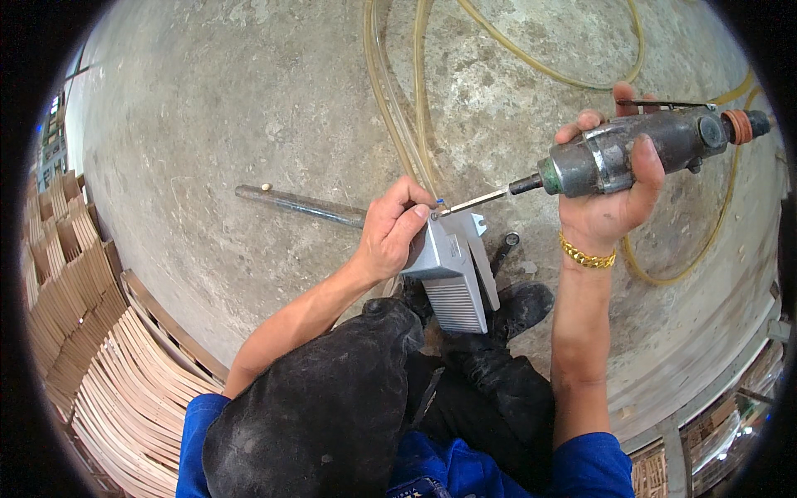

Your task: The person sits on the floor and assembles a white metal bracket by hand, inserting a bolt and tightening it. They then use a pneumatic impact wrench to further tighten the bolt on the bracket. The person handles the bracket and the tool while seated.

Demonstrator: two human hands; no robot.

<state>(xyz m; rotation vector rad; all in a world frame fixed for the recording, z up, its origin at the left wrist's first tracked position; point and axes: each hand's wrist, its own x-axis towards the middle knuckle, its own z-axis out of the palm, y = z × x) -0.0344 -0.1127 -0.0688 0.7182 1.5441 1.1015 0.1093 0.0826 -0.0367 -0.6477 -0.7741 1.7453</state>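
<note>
In my right hand [610, 207] is a dark air screwdriver [643, 153], its lever on the far side beneath my fingers. The long bit [481, 201] points left, its tip at a small screw [435, 216] on the corner of a silver-grey metal housing [440, 264]. My left hand [392, 226] is closed on that housing's upper left corner, thumb and forefinger beside the bit tip. A ribbed side of the housing faces me, and a flat plate [483, 264] with a notched tab stands along its right side. The housing is between my legs, above my shoes.
A dark metal tube [299, 205] lies on the concrete floor to the left. Yellowish air hoses [384, 91] curl over the floor ahead and to the right. Stacked brown cardboard [70, 290] stands at far left. Near my right shoe [527, 305] lies a dark ring-ended piece [505, 247].
</note>
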